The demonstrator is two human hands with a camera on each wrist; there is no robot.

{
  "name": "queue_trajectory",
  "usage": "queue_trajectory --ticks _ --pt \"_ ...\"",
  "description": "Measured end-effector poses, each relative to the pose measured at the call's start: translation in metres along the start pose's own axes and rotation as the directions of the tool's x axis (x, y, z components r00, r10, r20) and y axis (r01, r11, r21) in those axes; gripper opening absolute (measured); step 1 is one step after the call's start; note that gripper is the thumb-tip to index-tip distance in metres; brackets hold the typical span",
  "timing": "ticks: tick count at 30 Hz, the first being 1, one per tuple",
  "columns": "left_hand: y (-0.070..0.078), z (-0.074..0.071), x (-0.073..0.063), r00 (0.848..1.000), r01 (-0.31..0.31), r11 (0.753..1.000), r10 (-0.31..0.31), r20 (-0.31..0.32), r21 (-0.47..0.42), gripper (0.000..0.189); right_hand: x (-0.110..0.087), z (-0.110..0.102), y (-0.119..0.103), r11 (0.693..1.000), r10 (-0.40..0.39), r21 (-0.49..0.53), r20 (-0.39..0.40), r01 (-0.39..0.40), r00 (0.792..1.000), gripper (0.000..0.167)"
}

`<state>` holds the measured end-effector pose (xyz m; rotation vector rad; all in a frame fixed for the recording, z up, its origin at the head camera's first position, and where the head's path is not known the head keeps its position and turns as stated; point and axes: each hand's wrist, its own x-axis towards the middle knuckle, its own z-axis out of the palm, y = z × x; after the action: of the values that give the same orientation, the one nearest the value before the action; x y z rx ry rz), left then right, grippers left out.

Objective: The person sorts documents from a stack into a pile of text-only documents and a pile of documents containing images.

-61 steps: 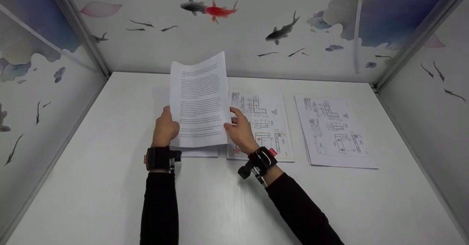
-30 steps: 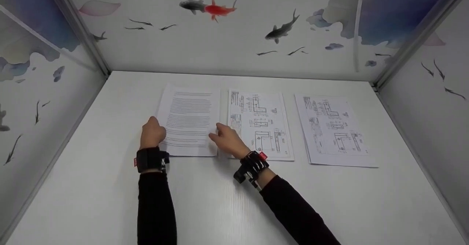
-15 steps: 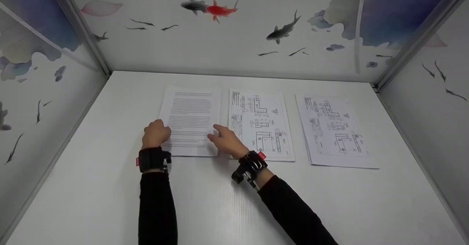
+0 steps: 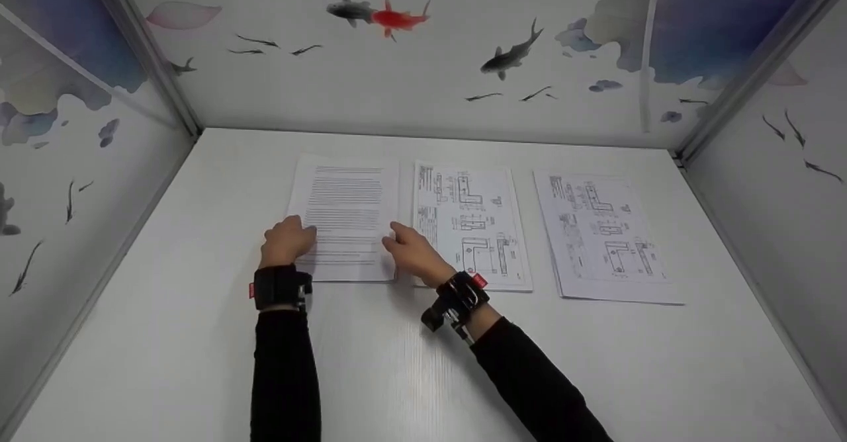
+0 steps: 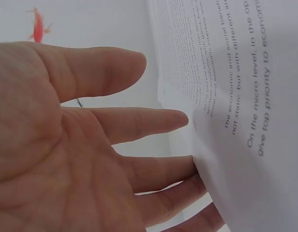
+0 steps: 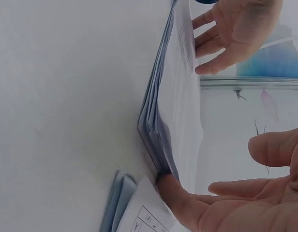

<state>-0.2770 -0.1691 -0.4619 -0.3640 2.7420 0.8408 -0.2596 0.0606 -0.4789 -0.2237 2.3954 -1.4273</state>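
Walls (image 4: 437, 91) with painted fish (image 4: 403, 18) stand around a white bench (image 4: 370, 362). On it, the text pile (image 4: 344, 197) lies flat between the two hands. The left hand (image 4: 288, 240) is at one long side, fingers spread and straight, and some tips touch the paper's edge. The right hand (image 4: 415, 257) is at the other side. Its fingers are loose, its thumb is held away, and one fingertip touches the pile near a corner. Neither hand pinches anything. One drawing pile (image 4: 497, 220) lies partly below the right hand. Another drawing pile (image 4: 612, 230) lies farther right, well apart from both hands.

Paper is light, so the text pile should lift easily. It looks floppy, and its sheets may slide, since small gaps show between the layers. A hard squeeze could crease them. Both long sides seem best to hold, with thumbs on top and fingers below.
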Motion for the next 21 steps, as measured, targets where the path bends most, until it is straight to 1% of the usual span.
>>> queue_trajectory --ticks 3,5,8,10,13,15,18,21 --pt "0.002 0.003 0.002 0.998 -0.008 1.000 0.008 -0.067 0.001 0.048 -0.009 -0.006 0.003 1.000 -0.014 0.027 0.022 0.014 1.000 0.057" --pt "0.005 0.004 0.002 0.992 -0.011 1.000 0.010 -0.126 -0.005 0.048 -0.016 -0.012 0.007 0.999 -0.031 0.036 0.023 0.030 0.999 0.057" --pt "0.011 0.006 0.002 0.979 -0.035 0.999 0.030 -0.203 -0.021 0.047 -0.025 -0.028 0.014 0.997 -0.066 0.050 -0.003 0.067 0.998 0.054" --pt "0.017 0.007 0.000 0.972 -0.067 0.997 0.058 -0.229 -0.031 0.045 -0.030 -0.042 0.018 0.995 -0.094 0.036 -0.038 0.096 0.995 0.052" --pt "0.027 0.010 -0.002 0.967 -0.123 0.992 0.111 -0.228 -0.037 0.043 -0.034 -0.067 0.025 0.991 -0.133 -0.021 -0.108 0.131 0.985 0.048" --pt "0.034 0.013 -0.003 0.965 -0.155 0.988 0.145 -0.217 -0.028 0.043 -0.036 -0.087 0.031 0.986 -0.149 -0.105 -0.165 0.133 0.975 0.048" --pt "0.043 0.021 -0.004 0.961 -0.195 0.981 0.192 -0.200 0.003 0.043 -0.042 -0.119 0.045 0.968 -0.132 -0.242 -0.256 0.069 0.958 0.051" --pt "0.052 0.031 -0.005 0.954 -0.235 0.971 0.238 -0.182 0.040 0.044 -0.051 -0.150 0.065 0.937 -0.077 -0.345 -0.340 -0.048 0.937 0.055"
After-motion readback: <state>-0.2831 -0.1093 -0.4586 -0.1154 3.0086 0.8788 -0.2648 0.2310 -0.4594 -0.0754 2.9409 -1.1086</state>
